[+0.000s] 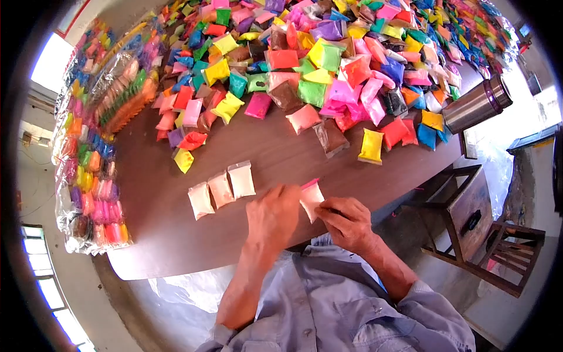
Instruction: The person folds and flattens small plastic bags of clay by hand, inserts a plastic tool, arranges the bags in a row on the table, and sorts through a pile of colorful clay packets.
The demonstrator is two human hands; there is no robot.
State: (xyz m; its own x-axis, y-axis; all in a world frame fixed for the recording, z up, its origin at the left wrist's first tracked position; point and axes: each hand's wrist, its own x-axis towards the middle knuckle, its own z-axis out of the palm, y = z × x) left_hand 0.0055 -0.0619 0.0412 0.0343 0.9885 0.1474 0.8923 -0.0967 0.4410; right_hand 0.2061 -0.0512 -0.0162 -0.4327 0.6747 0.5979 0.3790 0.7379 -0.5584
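Observation:
My right hand [347, 223] pinches the lower right side of a small pale pink packet [311, 198], which has a bright pink strip along its top edge. Just left of that packet is my left hand [274, 212], its fingers smeared by motion; whether they touch the packet I cannot tell. Three similar pale packets lie side by side on the table to the left: a left one [201, 200], a middle one [221, 189] and a right one [241, 179].
A large heap of colourful packets [311, 91] covers the back of the brown table [158, 217]. Bundled packets in clear plastic [97, 188] line the left edge. A steel flask [478, 105] lies tilted at the right, and a wooden stool [469, 220] stands beyond the table edge.

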